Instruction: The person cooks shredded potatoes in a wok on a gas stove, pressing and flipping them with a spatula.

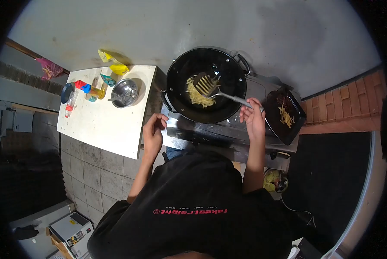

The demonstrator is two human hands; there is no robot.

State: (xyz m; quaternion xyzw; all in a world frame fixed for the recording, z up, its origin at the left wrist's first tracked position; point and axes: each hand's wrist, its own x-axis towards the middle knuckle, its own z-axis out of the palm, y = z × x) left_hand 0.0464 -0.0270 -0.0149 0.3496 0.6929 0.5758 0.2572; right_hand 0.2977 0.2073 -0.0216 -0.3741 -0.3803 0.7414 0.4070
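My right hand (254, 117) is closed around the grey handle of a slotted spatula (232, 97). The spatula's head lies over pale yellow strips of food (197, 96) inside a black two-handled wok (230, 71). Some strips show through and around the slots. My left hand (153, 131) holds nothing; its fingers are loosely bent, with a gap to the thumb. It is just below the wok's left handle (167, 100), apart from it. To the right of my right hand is a black tray (273, 108) with browned strips (286, 116) in it.
The wok sits on a metal stove (219, 129) against a grey wall. On the white table (111, 123) at left stand a steel bowl (124, 93) with a spoon, bottles (96, 91) and a yellow packet (118, 68). A brick ledge (344, 110) borders the right.
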